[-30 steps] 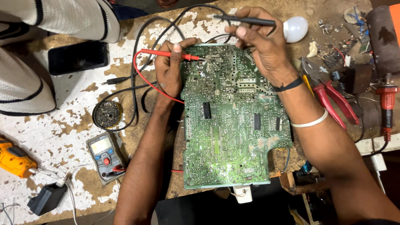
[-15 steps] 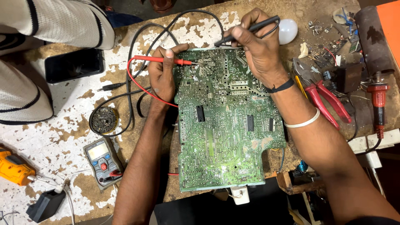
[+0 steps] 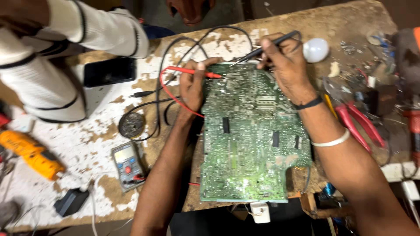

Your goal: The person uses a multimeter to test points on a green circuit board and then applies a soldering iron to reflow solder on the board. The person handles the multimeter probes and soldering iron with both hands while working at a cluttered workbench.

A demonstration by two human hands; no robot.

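Observation:
A large green circuit board [image 3: 251,140] lies solder side up on the worn workbench [image 3: 87,144]. My left hand [image 3: 194,85] holds a red test probe [image 3: 190,71], its tip touching the board's upper left edge. My right hand [image 3: 284,65] holds a black test probe [image 3: 264,47], tip down near the board's top edge. Red and black leads [image 3: 164,87] run from the probes toward a grey multimeter [image 3: 128,165] lying at the left of my left forearm.
Another person in a white striped garment [image 3: 52,61] sits at the bench's far left, next to a black phone [image 3: 109,71]. A white bulb [image 3: 316,49], red-handled pliers [image 3: 358,122], a round black part [image 3: 131,124], an orange tool [image 3: 30,153] and a black adapter [image 3: 70,201] lie around.
Both hands keep their probes on the board's top edge. The black probe tip has shifted slightly left. The view has drifted a little.

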